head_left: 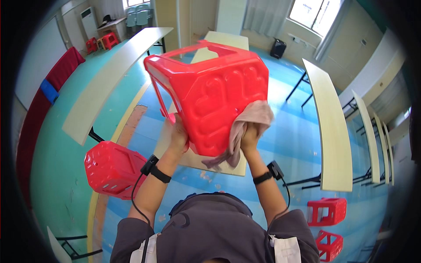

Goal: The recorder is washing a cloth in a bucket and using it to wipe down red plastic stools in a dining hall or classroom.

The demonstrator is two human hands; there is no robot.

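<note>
A red plastic stool [210, 101] is held up in front of me, tilted so that its embossed seat faces toward me and its legs point away. My left hand [177, 135] grips its lower left edge, the fingers partly hidden behind the plastic. In my right hand [250, 136] is a pinkish-grey cloth [255, 117], pressed against the stool's lower right side with a loose end hanging down. Beneath the stool a pale table [239, 168] shows in part.
Another red stool [115, 168] stands at my left. Long pale tables run along the left [116, 74] and right [329, 127]. Two more red stools [328, 211] are on the floor at lower right. A black speaker [278, 48] sits by the far wall.
</note>
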